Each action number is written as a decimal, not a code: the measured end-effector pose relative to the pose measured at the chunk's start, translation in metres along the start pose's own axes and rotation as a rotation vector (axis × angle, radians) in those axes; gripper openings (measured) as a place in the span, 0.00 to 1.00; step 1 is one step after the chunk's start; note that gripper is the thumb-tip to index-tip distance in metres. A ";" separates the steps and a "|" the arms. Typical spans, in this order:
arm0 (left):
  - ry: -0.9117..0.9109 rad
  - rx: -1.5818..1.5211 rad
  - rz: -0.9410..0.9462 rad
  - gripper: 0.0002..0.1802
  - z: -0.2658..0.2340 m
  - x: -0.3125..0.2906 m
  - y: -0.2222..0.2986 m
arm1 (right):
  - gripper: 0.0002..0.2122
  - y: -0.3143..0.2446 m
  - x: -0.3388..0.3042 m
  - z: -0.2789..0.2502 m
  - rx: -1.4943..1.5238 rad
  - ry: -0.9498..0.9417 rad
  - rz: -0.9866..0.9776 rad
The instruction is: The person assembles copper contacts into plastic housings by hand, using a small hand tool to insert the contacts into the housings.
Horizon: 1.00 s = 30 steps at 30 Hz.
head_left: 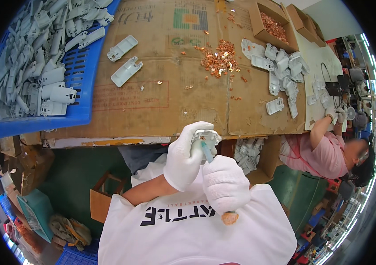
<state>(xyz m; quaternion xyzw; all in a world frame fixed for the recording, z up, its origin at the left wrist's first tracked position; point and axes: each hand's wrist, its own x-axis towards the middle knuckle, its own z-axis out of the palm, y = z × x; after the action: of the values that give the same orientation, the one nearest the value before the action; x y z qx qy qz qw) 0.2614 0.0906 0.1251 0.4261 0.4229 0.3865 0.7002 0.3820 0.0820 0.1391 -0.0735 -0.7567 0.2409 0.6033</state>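
In front of my chest, my white-gloved left hand [182, 159] grips a small pale plastic housing [213, 136] with its hollow side showing. My right hand [226, 185], gloved as well, is wrapped around a hand tool with a blue-grey shaft [207, 152]. The shaft's tip reaches into the housing, and an orange-brown handle end [230, 218] sticks out below the fist. A small coppery spot shows inside the housing near the tip. The exact kind of tool is hidden by my fingers.
Coppery metal pieces [221, 58] lie heaped on the cardboard-covered table [152, 117]. Pale housings [283, 66] are piled at right, with two loose housings [126, 71] at left. A blue crate [79, 95] holds many more. A box of copper pieces [274, 26] stands behind; a co-worker [320, 150] sits right.
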 end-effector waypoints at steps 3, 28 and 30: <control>-0.009 0.109 0.077 0.22 -0.001 0.000 -0.008 | 0.06 -0.005 0.003 -0.010 -0.018 -0.121 0.048; 0.077 -0.314 -0.078 0.22 -0.017 0.050 -0.022 | 0.13 0.011 -0.028 -0.006 -0.674 -0.190 0.353; 0.132 -0.372 -0.095 0.22 -0.017 0.056 -0.018 | 0.14 0.012 -0.033 0.000 -0.955 -0.285 0.537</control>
<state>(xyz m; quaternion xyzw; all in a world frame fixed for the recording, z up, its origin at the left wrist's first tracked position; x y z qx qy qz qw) 0.2682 0.1399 0.0888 0.2426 0.4086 0.4516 0.7552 0.3889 0.0789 0.1044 -0.4951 -0.8103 0.0243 0.3125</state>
